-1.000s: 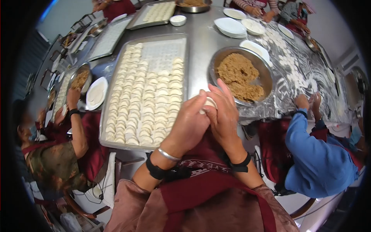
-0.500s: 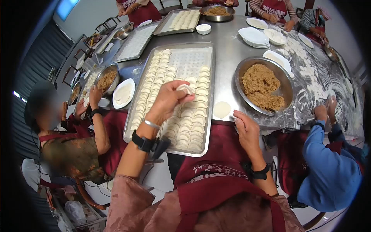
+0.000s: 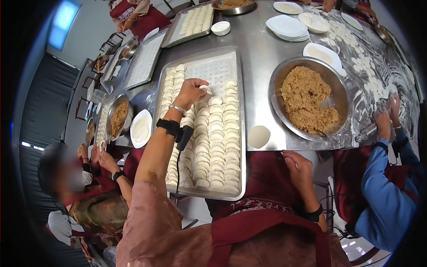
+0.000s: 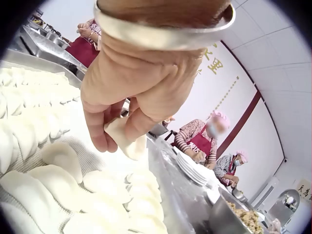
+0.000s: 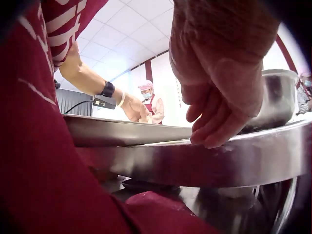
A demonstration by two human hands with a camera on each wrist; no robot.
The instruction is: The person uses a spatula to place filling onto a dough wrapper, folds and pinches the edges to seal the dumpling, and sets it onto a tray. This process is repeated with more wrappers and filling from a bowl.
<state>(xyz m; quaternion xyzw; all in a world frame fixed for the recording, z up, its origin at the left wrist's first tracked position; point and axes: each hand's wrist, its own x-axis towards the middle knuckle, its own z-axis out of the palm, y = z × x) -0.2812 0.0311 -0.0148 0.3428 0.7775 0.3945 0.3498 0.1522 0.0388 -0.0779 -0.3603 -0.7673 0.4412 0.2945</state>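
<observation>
Over the upper part of the large metal tray [image 3: 243, 133], the left hand [image 3: 192, 93] pinches a white dumpling [image 3: 206, 89]. The left wrist view shows that dumpling [image 4: 126, 139] between thumb and fingers, above rows of dumplings [image 4: 58, 183]. Loosely curled and holding nothing, the right hand [image 3: 299, 171] hangs at the table's front edge. In the right wrist view the right hand [image 5: 222, 92] has its fingertips by the table rim [image 5: 219, 161]. A round wrapper [image 3: 259, 136] lies flat on the table between the tray and a steel bowl of brown filling [image 3: 307, 100].
White plates [image 3: 287, 26] are stacked behind the bowl, near a plate with wrappers [image 3: 321, 54]. Floured wrappers [image 3: 362, 64] spread over the right side. More trays [image 3: 144, 60] stand at the back left. A person in blue [image 3: 384, 191] works at the right, another person [image 3: 100, 200] at the left.
The hands were together around a dumpling, then parted. The left hand has carried it over the tray and farther toward the back. The right hand has dropped back to the table's front edge.
</observation>
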